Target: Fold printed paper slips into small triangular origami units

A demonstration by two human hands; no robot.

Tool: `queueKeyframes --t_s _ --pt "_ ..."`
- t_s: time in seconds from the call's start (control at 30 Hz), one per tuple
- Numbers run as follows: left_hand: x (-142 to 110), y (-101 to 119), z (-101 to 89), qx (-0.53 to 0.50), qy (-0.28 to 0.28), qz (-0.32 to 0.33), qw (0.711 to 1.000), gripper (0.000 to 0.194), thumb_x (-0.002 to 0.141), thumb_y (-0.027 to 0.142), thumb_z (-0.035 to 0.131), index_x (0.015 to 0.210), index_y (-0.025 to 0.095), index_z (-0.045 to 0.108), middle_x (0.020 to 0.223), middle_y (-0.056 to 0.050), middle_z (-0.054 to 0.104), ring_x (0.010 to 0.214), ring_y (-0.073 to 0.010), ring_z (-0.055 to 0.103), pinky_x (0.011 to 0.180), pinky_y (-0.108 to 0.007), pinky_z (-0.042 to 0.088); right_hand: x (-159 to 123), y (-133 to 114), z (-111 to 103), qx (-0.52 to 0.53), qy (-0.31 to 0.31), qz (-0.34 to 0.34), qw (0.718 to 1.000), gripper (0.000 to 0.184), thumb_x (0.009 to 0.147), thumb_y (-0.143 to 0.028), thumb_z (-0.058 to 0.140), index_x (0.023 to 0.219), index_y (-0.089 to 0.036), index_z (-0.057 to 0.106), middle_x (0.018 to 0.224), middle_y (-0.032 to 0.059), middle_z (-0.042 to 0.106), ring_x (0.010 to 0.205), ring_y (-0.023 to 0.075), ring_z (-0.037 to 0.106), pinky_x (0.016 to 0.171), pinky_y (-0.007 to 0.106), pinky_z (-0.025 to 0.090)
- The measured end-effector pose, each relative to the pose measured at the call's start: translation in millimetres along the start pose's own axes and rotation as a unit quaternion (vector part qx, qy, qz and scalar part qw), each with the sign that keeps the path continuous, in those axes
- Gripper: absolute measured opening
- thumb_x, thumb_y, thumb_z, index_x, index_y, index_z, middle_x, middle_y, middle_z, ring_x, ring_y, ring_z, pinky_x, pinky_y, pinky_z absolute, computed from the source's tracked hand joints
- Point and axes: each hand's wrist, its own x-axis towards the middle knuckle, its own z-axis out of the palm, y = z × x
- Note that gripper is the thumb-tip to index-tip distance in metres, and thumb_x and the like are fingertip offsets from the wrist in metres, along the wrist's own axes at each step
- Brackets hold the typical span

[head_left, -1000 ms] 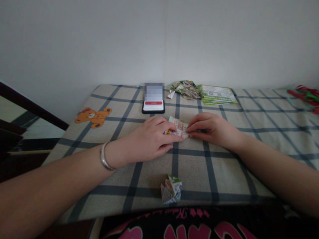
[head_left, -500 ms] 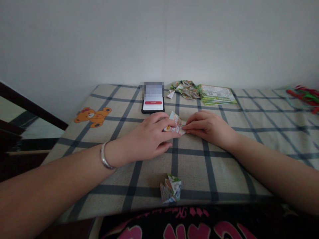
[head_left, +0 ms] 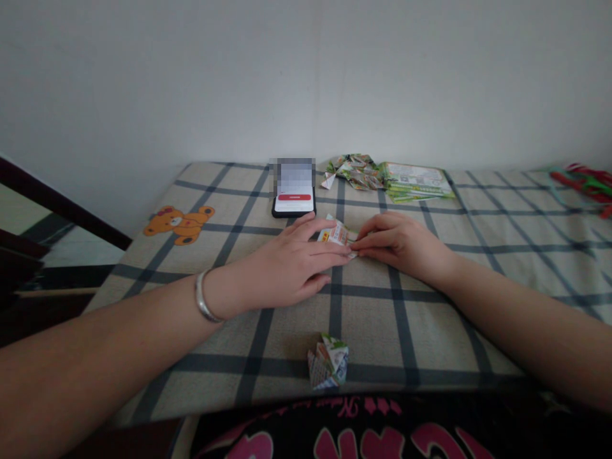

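A small folded piece of printed paper (head_left: pixel 336 234) lies on the checked tablecloth between my hands. My left hand (head_left: pixel 299 260), with a silver bangle at the wrist, rests over its left part; the fingers are stretched out and press on it. At the paper's right end, the thumb and fingertips of my right hand (head_left: pixel 399 245) pinch its edge. Closer to me stands a folded paper shape (head_left: pixel 328 361) with pointed tips, made of similar printed paper and touched by neither hand.
A phone (head_left: pixel 294 204) with a lit screen lies beyond my left hand. Several folded paper pieces (head_left: pixel 356 172) sit beside a stack of printed sheets (head_left: pixel 418 182) near the wall. Red and green items (head_left: pixel 586 185) lie at the far right. A bear picture (head_left: pixel 178 224) decorates the cloth.
The fingers of my left hand have shifted and spread over the paper, the index finger reaching further along its far edge. My right hand keeps its pinch in the same place.
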Motion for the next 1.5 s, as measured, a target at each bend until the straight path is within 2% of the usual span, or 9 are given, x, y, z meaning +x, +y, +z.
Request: queueKeyframes --t_s 0.17,0.4,0.77,1.0,1.17,1.27,1.5 --pt "0 -1 1.2 -0.014 0.004 0.003 1.000 0.038 0.090 0.021 0.052 0.128 0.019 0.056 0.134 -0.002 0.059 0.136 -0.0279 0.033 0.116 -0.050 0.029 0 2 1 0.005 0.000 -0.003 1.000 0.020 0.090 -0.030 0.060 0.100 -0.022 0.076 0.098 0.0073 0.069 0.087 0.0195 0.061 0.078 0.033 0.047" --pt "0 -1 3.7 -0.029 0.006 0.000 1.000 0.041 0.089 0.021 0.052 0.129 0.014 0.052 0.134 -0.009 0.056 0.135 -0.0265 0.036 0.117 -0.048 0.027 0 3 1 0.013 -0.003 -0.009 1.000 0.018 0.090 -0.027 0.061 0.100 -0.022 0.075 0.097 0.0077 0.069 0.087 0.0188 0.062 0.078 0.033 0.047" --pt "0 -7 3.7 -0.043 -0.011 0.014 0.999 0.036 0.090 0.023 0.054 0.127 0.021 0.054 0.136 -0.004 0.056 0.140 -0.0242 0.033 0.119 -0.051 0.017 -1 3 1 0.018 0.000 -0.007 1.000 0.019 0.090 -0.028 0.061 0.102 -0.023 0.075 0.098 0.0074 0.069 0.087 0.0182 0.062 0.077 0.031 0.047" --pt "0 -6 4.2 -0.010 -0.020 0.011 1.000 0.037 0.092 0.025 0.052 0.129 0.023 0.052 0.138 -0.002 0.055 0.140 -0.0247 0.033 0.119 -0.051 0.017 -2 0 1 0.004 0.010 -0.010 1.000 0.019 0.091 -0.028 0.060 0.101 -0.023 0.075 0.099 0.0074 0.069 0.087 0.0174 0.062 0.077 0.031 0.047" --pt "-1 -5 5.5 0.012 -0.017 0.006 1.000 0.036 0.093 0.026 0.051 0.128 0.022 0.053 0.138 -0.002 0.055 0.141 -0.0239 0.031 0.120 -0.049 0.016 -2 -7 -3 -0.079 0.016 -0.069 0.994 0.021 0.093 -0.027 0.056 0.103 -0.023 0.074 0.101 0.0067 0.070 0.087 0.0192 0.059 0.077 0.033 0.046" --pt "-2 -5 5.6 0.016 -0.018 0.000 1.000 0.034 0.093 0.028 0.050 0.126 0.022 0.054 0.137 -0.003 0.056 0.140 -0.0242 0.033 0.119 -0.048 0.017 -2 -12 -6 -0.110 -0.002 -0.109 0.988 0.023 0.094 -0.024 0.052 0.106 -0.021 0.072 0.102 0.0053 0.072 0.091 0.0210 0.057 0.080 0.035 0.046" --pt "-1 -3 4.5 0.025 -0.022 -0.004 0.999 0.032 0.094 0.029 0.048 0.124 0.020 0.056 0.135 -0.004 0.057 0.140 -0.0249 0.034 0.118 -0.047 0.019 -3 -20 -4 -0.122 -0.016 -0.121 0.985 0.025 0.096 -0.025 0.049 0.112 -0.022 0.069 0.103 0.0037 0.072 0.094 0.0214 0.057 0.079 0.035 0.045"
